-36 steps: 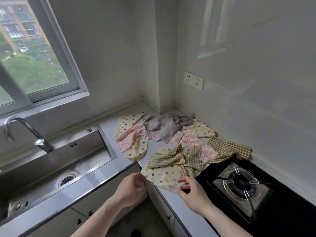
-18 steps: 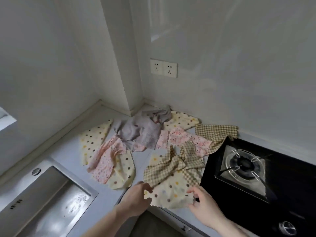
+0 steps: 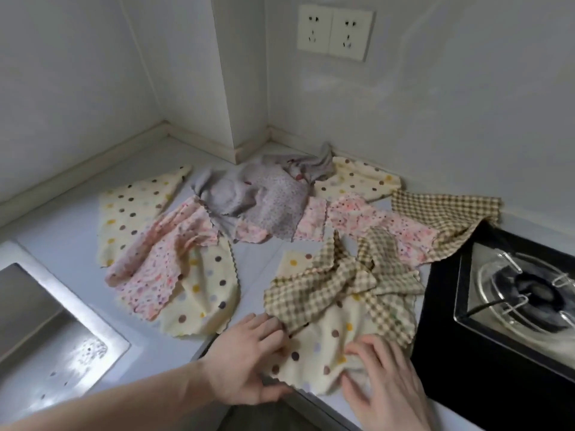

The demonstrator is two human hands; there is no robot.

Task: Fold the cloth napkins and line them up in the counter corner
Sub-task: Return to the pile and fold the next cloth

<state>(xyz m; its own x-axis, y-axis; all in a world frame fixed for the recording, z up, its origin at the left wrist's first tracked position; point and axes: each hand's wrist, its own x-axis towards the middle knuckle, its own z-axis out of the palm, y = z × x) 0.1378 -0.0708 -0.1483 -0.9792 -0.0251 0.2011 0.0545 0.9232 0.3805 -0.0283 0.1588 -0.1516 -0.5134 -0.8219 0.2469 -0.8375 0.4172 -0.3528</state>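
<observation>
Several unfolded cloth napkins lie scattered across the counter corner [image 3: 249, 147]. Nearest me is a cream polka-dot napkin [image 3: 317, 346] at the counter's front edge. A crumpled tan checked napkin [image 3: 323, 287] lies over its far half. My left hand [image 3: 245, 362] holds its left edge, fingers on top and thumb under the front corner. My right hand [image 3: 385, 381] pinches the bunched right side. Farther back lie a grey napkin [image 3: 255, 200], a pink floral napkin [image 3: 158, 262], a second pink napkin [image 3: 382, 225] and a second checked napkin [image 3: 445, 209].
A black gas hob [image 3: 513, 306] with a burner sits just right of the napkins. A steel sink [image 3: 46, 321] is at the left. More cream dotted napkins [image 3: 133, 209] lie near the left wall. A square pillar [image 3: 242, 104] fills the corner and a wall socket [image 3: 334, 32] is above.
The view has swung right and down, closer to the counter; the window and tap have left the frame. Both hands have stayed on the front dotted napkin, sliding farther onto it.
</observation>
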